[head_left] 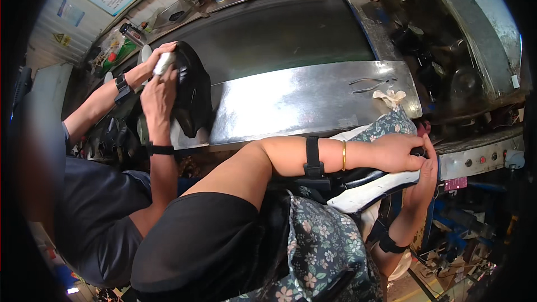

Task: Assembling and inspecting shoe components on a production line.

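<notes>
Somebody's black sleeve was closest. The left hand curled around the end of a black and white piece, just beside the flowery apron. The right hand met it there; I couldn't tell its grip. Pliers lay on the shiny table beyond.

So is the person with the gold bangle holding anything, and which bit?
The left hand and right hand seem to hold a black-and-white piece by its right end; the exact grip is hidden.
</notes>
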Motion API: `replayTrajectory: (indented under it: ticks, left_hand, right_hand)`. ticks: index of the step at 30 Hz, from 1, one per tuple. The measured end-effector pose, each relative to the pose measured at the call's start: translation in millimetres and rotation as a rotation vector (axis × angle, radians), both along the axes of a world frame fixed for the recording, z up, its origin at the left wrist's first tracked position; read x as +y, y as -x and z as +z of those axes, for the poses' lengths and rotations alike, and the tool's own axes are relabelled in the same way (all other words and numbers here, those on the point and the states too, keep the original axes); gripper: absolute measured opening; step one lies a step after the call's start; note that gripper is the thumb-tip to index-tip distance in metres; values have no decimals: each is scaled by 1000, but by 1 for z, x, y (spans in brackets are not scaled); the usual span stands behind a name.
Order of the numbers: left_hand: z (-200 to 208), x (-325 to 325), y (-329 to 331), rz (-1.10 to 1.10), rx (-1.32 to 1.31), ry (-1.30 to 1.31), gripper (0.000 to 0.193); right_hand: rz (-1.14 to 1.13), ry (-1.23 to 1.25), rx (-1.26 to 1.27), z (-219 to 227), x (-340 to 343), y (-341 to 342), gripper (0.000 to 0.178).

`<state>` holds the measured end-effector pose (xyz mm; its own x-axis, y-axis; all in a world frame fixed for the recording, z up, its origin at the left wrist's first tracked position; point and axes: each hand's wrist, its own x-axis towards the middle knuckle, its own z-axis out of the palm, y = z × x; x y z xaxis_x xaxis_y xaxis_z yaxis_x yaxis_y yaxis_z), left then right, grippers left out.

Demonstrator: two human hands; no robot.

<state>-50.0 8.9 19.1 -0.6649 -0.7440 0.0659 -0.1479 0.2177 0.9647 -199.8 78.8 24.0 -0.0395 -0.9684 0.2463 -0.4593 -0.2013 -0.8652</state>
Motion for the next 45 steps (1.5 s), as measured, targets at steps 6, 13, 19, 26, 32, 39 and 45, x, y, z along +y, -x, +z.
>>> replayTrajectory:
  ticks: [6, 13, 19, 26, 32, 39, 45]
  left_hand:
    - [-16, -9, 9, -112, 416, -20, 35]
    - [-21, -13, 3, -262, 325, -139, 37]
    - [-20, -4, 12, -203, 299, 15, 41]
    - [-12, -17, -2, -294, 282, -105, 71]
    - [-3, -16, -2, -320, 173, -316, 96]
    - [45, 34, 8, -286, 17, 404, 84]
    - [60, 49, -22, -895, 431, 25, 60]
  right_hand:
    - [273, -146, -1064, -10, -6, 21, 49]
    - [-129, -149, -475, -16, -3, 10, 42]
    - [-59, -179, -638, -36, 1, 32, 48]
    - [-194, -76, -296, -31, 2, 4, 38]
    - [108, -52, -485, -21, 11, 25, 52]
    - [284, -53, -1120, -6, 28, 63, 92]
    - [267, -628, -1013, 8, 143, 99, 95]
